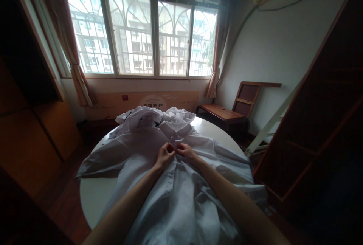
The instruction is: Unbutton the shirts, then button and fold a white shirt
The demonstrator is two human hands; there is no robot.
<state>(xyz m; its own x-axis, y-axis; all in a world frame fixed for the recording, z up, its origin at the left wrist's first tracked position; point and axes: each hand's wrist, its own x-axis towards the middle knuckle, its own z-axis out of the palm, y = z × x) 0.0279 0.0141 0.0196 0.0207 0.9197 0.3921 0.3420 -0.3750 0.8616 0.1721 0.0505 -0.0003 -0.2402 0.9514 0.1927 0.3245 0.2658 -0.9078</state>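
White shirt [181,184] spread across the round table [93,196]; my left hand [164,156] and right hand [185,151] together pinch its placket, closed on the cloth to align both edges

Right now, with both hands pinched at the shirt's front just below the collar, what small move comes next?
Probably finish fastening that one button: the left hand and right hand meet on the placket of the white shirt, laid flat on the round table, collar away from you.
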